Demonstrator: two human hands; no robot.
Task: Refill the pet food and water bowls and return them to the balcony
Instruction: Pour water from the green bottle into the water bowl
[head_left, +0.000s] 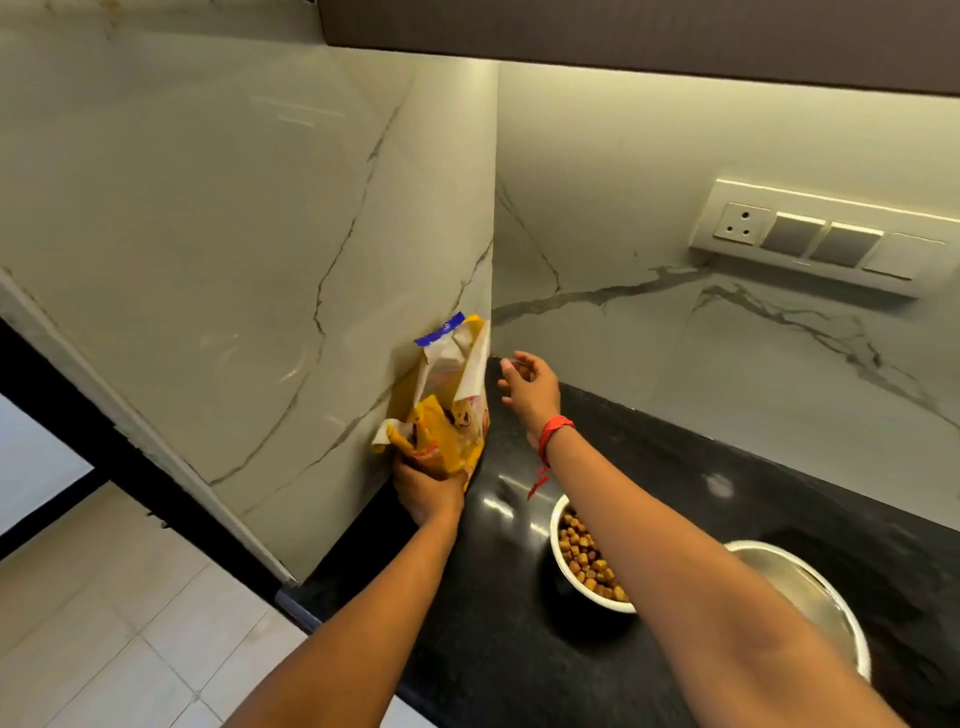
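Your black polished stone counter (649, 467) carries everything, running from six o'clock up into the corner at twelve, where it meets the pale veined marble wall panel (208, 234). The yellow plastic pet food bag (447, 415) stands upright in that corner, its back leaning on the marble, most likely so the torn-open top stays up and nothing spills. At four o'clock from the bag, well apart, sits the round stainless steel bowl (810, 587). I can't tell whether it holds water, so treat the water half as open. Between that bowl and the bag, your forearm crosses over the white-rimmed round food bowl (557, 545), which is heaped with brown kibble (584, 556). Judged from that, the food half looks done and you are putting the bag away. Your left hand (428, 491) grasps the bag's base at its six o'clock, fingers wrapped under it to steady it against the wall. Your right hand (530, 389), with a red thread (553, 428) at the wrist, hangs at three o'clock of the bag's mouth, fingers released and loosely spread, just beside the flap and holding nothing
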